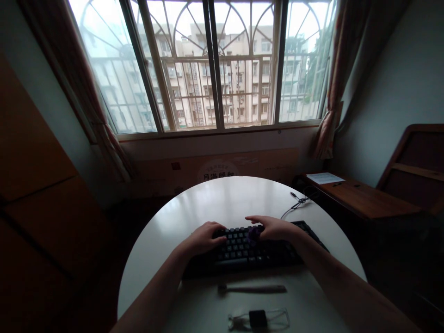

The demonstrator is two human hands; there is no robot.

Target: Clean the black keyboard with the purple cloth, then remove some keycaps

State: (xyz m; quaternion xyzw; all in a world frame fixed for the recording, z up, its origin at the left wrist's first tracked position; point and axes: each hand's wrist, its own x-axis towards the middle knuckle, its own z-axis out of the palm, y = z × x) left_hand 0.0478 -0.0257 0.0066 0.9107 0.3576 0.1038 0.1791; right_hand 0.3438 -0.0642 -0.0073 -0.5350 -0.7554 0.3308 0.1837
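A black keyboard (pixel 239 252) lies on the white round table, its keys facing up. My left hand (pixel 204 238) holds its left part, with the fingers at the back edge and the thumb over the keys. In my right hand (pixel 274 228) is a soft, dark purple lump (pixel 254 235), pressed onto the keys right of the middle. The right index finger sticks out to the left above it; the other fingers are partly hidden. Nearer to me lie a small brush (pixel 255 289) with a dark head and a wire keycap puller (pixel 257 318) with a black middle.
The round table (pixel 156 249) has a curved edge. A cable (pixel 296 202) lies loosely coiled behind the keyboard at the right. Beyond stands a wooden bench (pixel 374 199) with a sheet of paper (pixel 325 178) on it. A barred window (pixel 222 69) fills the back.
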